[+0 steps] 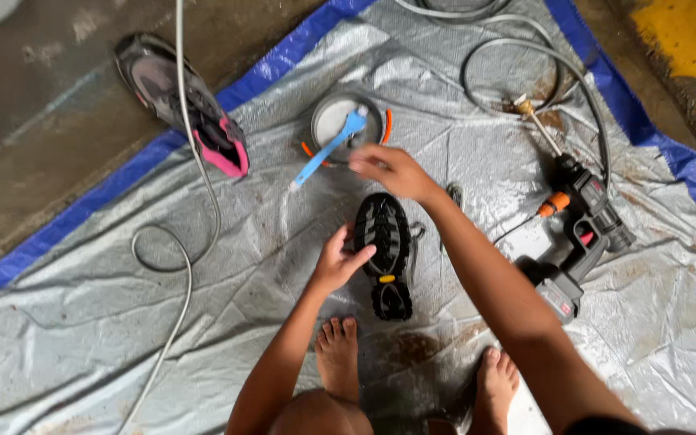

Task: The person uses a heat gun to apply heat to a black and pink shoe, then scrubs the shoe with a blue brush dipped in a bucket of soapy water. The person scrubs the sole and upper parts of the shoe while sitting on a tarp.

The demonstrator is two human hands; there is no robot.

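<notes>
One shoe [383,254] beside left grip [337,262]

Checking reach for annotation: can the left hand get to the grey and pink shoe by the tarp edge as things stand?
Probably yes, with a stretch. The left hand is on the black shoe, so it must let go first. The tarp between it and the grey and pink shoe carries only a thin hose.

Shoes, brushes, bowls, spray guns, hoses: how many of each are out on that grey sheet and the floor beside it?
Shoes: 2, sole-up shoe under the left hand, grey-pink shoe
Brushes: 1, blue brush by the right hand
Bowls: 1
Spray guns: 1
Hoses: 2
Total: 7
</notes>
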